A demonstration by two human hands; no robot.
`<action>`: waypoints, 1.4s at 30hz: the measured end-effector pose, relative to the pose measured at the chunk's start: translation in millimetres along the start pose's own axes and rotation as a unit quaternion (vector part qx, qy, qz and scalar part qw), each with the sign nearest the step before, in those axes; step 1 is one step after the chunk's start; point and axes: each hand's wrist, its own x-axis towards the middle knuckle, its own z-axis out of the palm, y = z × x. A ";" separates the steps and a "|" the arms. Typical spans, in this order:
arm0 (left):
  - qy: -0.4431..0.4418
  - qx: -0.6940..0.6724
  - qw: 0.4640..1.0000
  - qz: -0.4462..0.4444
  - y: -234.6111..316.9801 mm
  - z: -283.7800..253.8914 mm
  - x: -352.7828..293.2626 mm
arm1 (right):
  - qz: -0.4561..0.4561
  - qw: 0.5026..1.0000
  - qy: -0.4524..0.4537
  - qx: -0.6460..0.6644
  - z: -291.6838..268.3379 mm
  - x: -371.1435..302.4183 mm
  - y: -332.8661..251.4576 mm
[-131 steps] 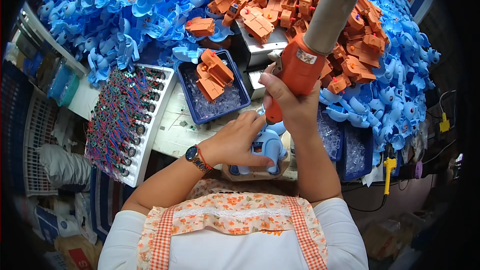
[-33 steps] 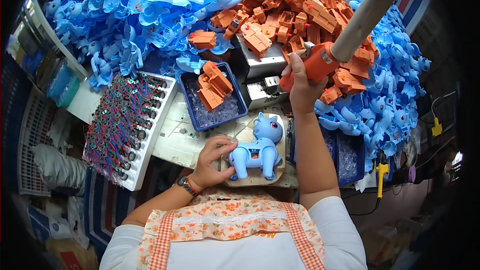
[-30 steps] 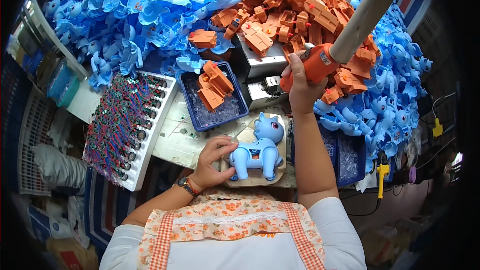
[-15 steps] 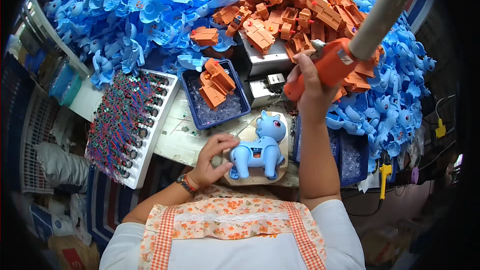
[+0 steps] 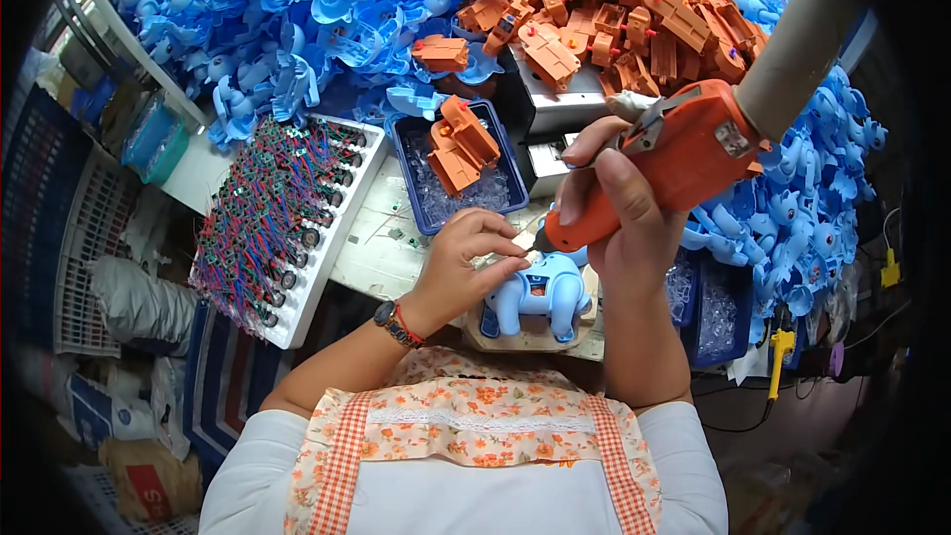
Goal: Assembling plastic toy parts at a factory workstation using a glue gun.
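Observation:
My right hand [image 5: 634, 208] grips an orange hand-held power tool [image 5: 659, 168]. Its dark tip [image 5: 542, 241] points down and left, above a blue toy pony [image 5: 565, 297]. The pony stands on a pale round block [image 5: 485, 337], with an opening in its side; the tool and my right hand hide most of its head. My left hand [image 5: 466, 258] is closed, thumb and fingertips pinched together beside the tool's tip over the pony's back. What they hold is too small to make out.
A thick beige tube [image 5: 807, 50] runs up from the tool. Left stands a white foam tray [image 5: 342, 228] of wired parts. Behind is a dark blue bin [image 5: 406, 163] with small clear pieces and an orange casing [image 5: 461, 149]. Blue shells [image 5: 327, 0] and orange casings [image 5: 634, 20] pile up beyond.
My right hand has brought the tool down and left, its tip now over the pony. My left hand has moved up and right to the tip, fingers drawn together. The whole view has shifted slightly.

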 end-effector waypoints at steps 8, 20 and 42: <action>-0.020 0.051 0.998 0.030 12.3 -12.3 0.3 | -0.007 0.999 -0.038 0.018 1.6 -0.7 10.9; -0.181 -0.012 0.982 -0.050 -4.4 -35.2 -37.2 | 0.081 0.995 -0.045 -0.035 15.5 -4.7 21.7; -0.061 -0.049 0.990 -0.114 -11.8 0.5 -56.4 | 0.096 0.992 -0.074 0.030 8.9 -7.8 44.6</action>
